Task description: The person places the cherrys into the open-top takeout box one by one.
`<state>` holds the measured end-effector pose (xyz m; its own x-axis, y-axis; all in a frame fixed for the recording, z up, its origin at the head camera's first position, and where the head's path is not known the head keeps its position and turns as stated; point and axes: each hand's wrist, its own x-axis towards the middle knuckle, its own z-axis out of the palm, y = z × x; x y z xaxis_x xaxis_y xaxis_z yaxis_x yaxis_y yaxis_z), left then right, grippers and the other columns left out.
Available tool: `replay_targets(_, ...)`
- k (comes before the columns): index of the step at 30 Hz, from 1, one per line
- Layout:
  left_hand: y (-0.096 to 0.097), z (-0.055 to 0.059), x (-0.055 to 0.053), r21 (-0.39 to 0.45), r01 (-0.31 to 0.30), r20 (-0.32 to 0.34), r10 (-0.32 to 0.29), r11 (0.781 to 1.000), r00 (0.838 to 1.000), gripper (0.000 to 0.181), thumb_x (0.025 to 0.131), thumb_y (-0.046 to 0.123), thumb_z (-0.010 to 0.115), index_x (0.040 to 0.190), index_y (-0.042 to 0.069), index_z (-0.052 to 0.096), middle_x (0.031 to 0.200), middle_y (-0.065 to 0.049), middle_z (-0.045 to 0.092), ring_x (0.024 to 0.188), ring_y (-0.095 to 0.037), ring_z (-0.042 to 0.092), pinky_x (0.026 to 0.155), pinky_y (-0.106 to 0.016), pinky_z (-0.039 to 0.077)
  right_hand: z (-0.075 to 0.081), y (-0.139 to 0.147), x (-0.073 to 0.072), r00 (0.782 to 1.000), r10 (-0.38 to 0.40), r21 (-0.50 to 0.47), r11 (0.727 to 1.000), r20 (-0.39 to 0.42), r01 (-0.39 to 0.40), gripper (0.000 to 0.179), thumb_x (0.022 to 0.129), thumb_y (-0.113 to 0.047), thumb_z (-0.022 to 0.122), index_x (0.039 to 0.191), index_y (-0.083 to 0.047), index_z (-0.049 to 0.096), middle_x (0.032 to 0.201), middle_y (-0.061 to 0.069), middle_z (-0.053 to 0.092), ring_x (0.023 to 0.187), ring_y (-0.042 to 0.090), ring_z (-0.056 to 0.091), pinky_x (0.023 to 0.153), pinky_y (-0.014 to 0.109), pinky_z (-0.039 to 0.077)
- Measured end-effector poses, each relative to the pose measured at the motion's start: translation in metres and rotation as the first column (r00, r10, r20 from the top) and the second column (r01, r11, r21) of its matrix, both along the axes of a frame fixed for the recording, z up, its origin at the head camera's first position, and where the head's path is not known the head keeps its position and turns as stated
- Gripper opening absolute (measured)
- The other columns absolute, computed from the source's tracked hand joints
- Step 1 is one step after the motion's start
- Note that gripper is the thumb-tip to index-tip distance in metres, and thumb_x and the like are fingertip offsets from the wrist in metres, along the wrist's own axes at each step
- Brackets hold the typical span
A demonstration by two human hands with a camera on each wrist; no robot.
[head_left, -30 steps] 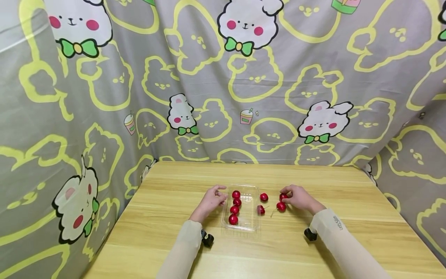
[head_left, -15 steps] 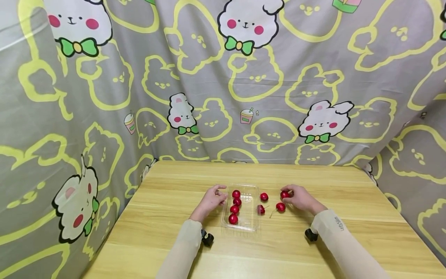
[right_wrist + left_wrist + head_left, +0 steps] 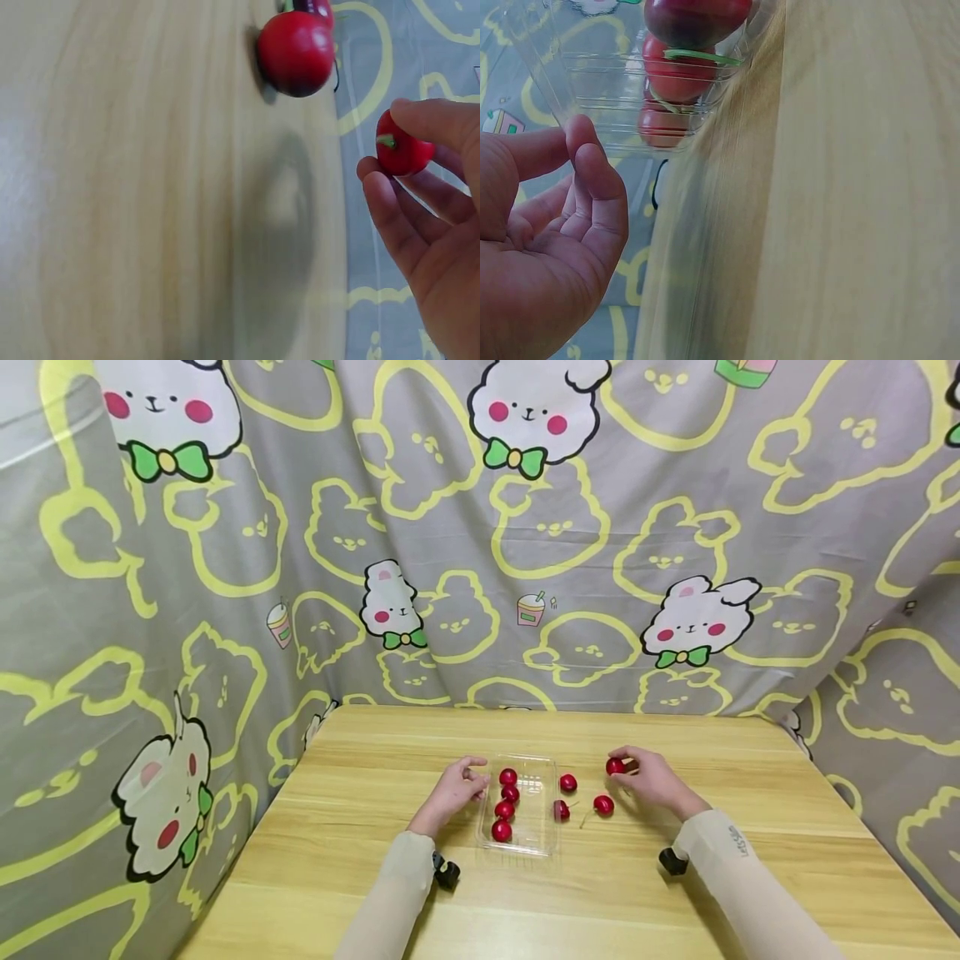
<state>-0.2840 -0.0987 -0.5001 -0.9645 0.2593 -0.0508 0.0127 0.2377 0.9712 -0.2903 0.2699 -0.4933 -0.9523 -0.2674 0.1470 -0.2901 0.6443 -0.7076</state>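
A red cherry (image 3: 615,766) is pinched between the thumb and fingers of my right hand (image 3: 651,778), lifted off the table; its green stem stub shows in the right wrist view. My left hand (image 3: 454,789) stays by the left side of a clear plastic box (image 3: 536,827), loosely curled, fingertips at the rim; whether they touch it I cannot tell. Inside the box, several cherries (image 3: 505,811) stand in a row along its left side. Right of the box lie three more: a cherry (image 3: 568,783), another cherry (image 3: 562,811) against the wall, and a long-stemmed cherry (image 3: 603,806).
The wooden table (image 3: 360,893) carries everything. Grey patterned cloth (image 3: 585,568) hangs behind it and at both sides. A black wrist camera (image 3: 447,874) sits under the left wrist, and a second camera (image 3: 672,862) under the right.
My right hand has picked up the cherry, moving it up and slightly away from the long-stemmed cherry, which has shifted a little. My left hand and the box have stayed in place.
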Motion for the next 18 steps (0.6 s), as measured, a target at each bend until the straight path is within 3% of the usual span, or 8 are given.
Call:
replay_targets(10,0.0,0.0,0.0,0.007,-0.003,0.008,0.003,1.0,1.0,0.041,0.093,0.006,0.059,0.131,-0.004,0.048,0.084,-0.01,0.056,0.067,-0.014,0.058,0.069,-0.034,0.055,0.015,-0.008,0.005,0.998,-0.014,-0.01,1.0,-0.058,0.013,0.038,0.085,-0.02,0.073,0.116,-0.002,0.061,0.104,0.01,0.064,0.085,0.02,0.061,0.069,0.029,0.052)
replay_targets(18,0.001,0.0,0.0,0.006,-0.01,0.013,0.01,1.0,1.0,0.041,0.093,0.006,0.059,0.131,-0.004,0.048,0.084,-0.009,0.056,0.067,-0.014,0.058,0.066,-0.031,0.054,0.025,-0.021,0.01,0.997,0.036,-0.073,0.996,-0.061,-0.041,0.04,0.085,-0.022,0.073,0.119,-0.003,0.063,0.099,0.007,0.065,0.076,0.016,0.06,0.062,0.026,0.053)
